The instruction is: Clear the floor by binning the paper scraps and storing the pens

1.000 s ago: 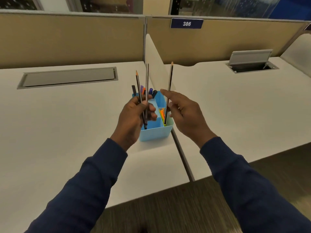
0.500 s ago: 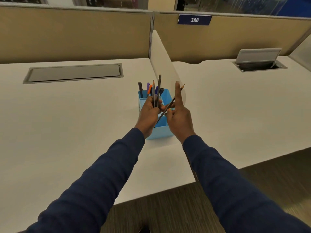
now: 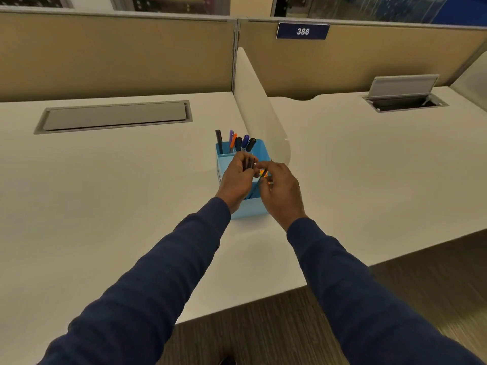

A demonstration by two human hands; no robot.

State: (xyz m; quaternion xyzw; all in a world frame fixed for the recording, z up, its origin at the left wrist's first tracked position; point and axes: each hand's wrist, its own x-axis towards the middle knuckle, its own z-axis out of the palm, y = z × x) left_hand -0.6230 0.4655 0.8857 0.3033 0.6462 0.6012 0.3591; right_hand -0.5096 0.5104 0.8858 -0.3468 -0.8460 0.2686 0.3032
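A light blue pen organizer [image 3: 251, 208] stands on the white desk beside the low divider. Several pens [image 3: 238, 142] stand upright in its rear compartment. My left hand [image 3: 235, 180] hovers over the organizer and is closed around dark pencils [image 3: 249, 163], whose lower ends point down into the box. My right hand [image 3: 280, 191] sits just to the right, over the front compartment, pinching one dark pencil [image 3: 264, 172] that slants down into it. Orange and yellow items [image 3: 261, 173] show between my hands inside the box. No paper scraps are visible.
A white curved divider [image 3: 259, 111] separates two white desks [image 3: 105, 196]. A closed grey cable flap [image 3: 116, 117] lies at the left, an open one [image 3: 404, 94] at the right. Tan partition panels [image 3: 118, 56] stand behind. Brown carpet [image 3: 263, 333] lies below the desk edge.
Both hands have dropped lower onto the organizer, and the pencils that stood tall above it have sunk mostly out of sight between my fingers and the box.
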